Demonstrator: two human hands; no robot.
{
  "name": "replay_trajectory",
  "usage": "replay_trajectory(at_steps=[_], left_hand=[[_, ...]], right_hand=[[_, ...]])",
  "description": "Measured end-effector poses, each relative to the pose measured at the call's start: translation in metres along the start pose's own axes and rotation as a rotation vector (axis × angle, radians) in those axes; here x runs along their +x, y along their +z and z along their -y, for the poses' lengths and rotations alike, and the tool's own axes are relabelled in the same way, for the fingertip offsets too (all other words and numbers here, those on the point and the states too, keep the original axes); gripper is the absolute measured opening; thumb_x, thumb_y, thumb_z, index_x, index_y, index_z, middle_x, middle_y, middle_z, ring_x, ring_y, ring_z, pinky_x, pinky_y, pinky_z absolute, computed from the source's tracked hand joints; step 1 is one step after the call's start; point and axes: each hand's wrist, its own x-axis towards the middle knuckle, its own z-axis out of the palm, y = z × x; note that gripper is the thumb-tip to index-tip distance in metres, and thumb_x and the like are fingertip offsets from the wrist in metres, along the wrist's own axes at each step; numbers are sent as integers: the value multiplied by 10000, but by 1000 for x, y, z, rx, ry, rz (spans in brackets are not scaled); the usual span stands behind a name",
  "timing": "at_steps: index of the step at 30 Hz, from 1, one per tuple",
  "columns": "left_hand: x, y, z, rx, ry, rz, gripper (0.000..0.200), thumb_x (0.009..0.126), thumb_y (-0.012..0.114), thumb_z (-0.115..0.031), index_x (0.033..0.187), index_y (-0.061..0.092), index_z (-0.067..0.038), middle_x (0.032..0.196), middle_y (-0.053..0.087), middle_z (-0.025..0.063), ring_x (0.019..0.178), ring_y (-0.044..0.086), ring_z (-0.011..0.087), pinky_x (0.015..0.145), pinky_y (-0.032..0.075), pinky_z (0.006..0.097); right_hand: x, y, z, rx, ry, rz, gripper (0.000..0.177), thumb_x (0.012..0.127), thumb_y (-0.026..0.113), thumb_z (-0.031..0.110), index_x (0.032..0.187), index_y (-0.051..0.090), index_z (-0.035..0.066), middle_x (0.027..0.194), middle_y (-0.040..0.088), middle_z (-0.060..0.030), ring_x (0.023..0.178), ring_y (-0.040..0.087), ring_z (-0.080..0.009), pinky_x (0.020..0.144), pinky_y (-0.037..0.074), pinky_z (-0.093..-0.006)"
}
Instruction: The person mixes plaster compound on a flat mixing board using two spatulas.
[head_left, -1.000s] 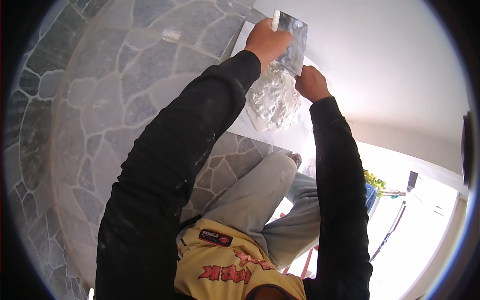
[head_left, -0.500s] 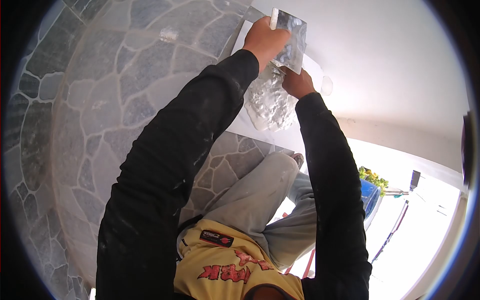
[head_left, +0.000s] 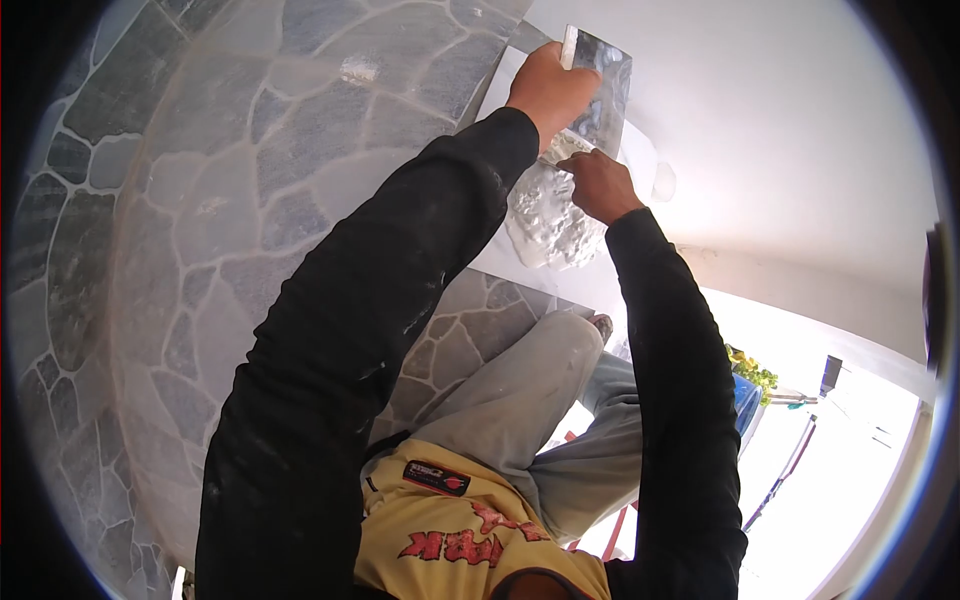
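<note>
My left hand [head_left: 550,92] grips the edge of a flat, shiny metal plate [head_left: 603,95] smeared with white paste. Just below the plate, my right hand [head_left: 600,184] is closed with its index finger extended leftward; whatever lies between its fingers is too small to make out. Lumpy white paste [head_left: 547,222] is spread in a thick heap on a white board [head_left: 497,262], directly under and left of my right hand. A little paste also shows between the plate and my right fingertips.
Grey stone paving [head_left: 310,140] with pale joints spreads across the left. A white wall [head_left: 780,130] rises at the right. My bent legs [head_left: 520,375] are below the board. Green leaves [head_left: 750,370] and a blue object [head_left: 745,403] stand at the lower right.
The whole view has shifted slightly, with the board now a little lower and to the right. My right hand has come out from behind the plate's lower edge, and its fingers show more.
</note>
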Motion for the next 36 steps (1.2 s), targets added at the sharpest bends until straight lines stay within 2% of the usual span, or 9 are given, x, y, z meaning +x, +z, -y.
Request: replay_trajectory(at_steps=[7, 9, 10, 13, 16, 19, 25, 30, 36], left_hand=[[0, 5, 0, -102, -26, 23, 323, 893, 676, -188, 1128, 615, 24, 925, 629, 61, 825, 588, 145, 728, 480, 324], [0, 3, 0, -76, 14, 17, 331, 894, 672, -184, 1141, 607, 27, 933, 629, 63, 808, 591, 153, 728, 485, 325], [0, 0, 0, -75, 17, 9, 331, 894, 672, -184, 1141, 607, 27, 933, 629, 63, 808, 591, 153, 728, 485, 325], [-2, 3, -3, -9, 1, -10, 329, 893, 673, -185, 1131, 600, 29, 923, 626, 59, 791, 579, 141, 711, 477, 318], [-5, 1, -9, -62, -4, 55, 290, 894, 687, -192, 1083, 614, 15, 879, 621, 36, 758, 559, 126, 691, 462, 309], [-13, 3, -21, 279, 259, 15, 214, 903, 720, -208, 990, 664, -20, 779, 627, 14, 700, 559, 118, 688, 468, 301], [-20, 9, -9, 638, 693, 208, 147, 898, 729, -116, 994, 677, -19, 879, 700, 79, 844, 648, 245, 793, 501, 356], [-20, 10, -6, 832, 763, 310, 145, 856, 696, 15, 988, 687, -45, 941, 689, 102, 890, 642, 304, 803, 503, 379], [-22, 16, -2, 901, 782, 359, 198, 805, 695, 73, 964, 683, -44, 875, 659, 111, 852, 631, 313, 754, 497, 391]], right_hand=[[17, -6, -15, 112, 151, -258, 388, 738, 654, 61, 1105, 729, 162, 916, 691, -145, 889, 683, -335, 748, 553, -462], [15, 6, -4, 25, 2, -253, 394, 742, 648, 39, 1104, 738, 166, 883, 700, -150, 902, 691, -345, 761, 558, -460], [10, 2, 3, 38, 65, -55, 447, 775, 607, 8, 1171, 747, 161, 1093, 727, -95, 986, 688, -326, 843, 557, -436], [-9, -13, 0, 32, -57, -61, 387, 753, 644, 33, 1099, 763, 159, 937, 727, -159, 896, 703, -358, 786, 564, -452], [-31, -51, -7, 91, 150, 12, 337, 770, 643, 41, 1080, 760, 104, 918, 726, -192, 866, 697, -378, 783, 555, -450], [-58, -60, -26, 364, 241, -124, 289, 809, 676, 106, 1075, 722, 2, 894, 713, -253, 825, 695, -384, 771, 536, -439], [-94, -63, -42, 838, 463, -117, 337, 847, 691, 156, 1134, 708, -19, 856, 713, -203, 812, 694, -273, 781, 521, -380], [-106, -70, -41, 967, 345, -92, 301, 881, 654, 154, 1122, 705, -20, 858, 713, -163, 832, 679, -231, 773, 508, -375], [-106, -85, -30, 816, 247, -154, 276, 867, 637, 140, 1081, 703, -20, 874, 692, -234, 812, 668, -352, 773, 512, -416]])
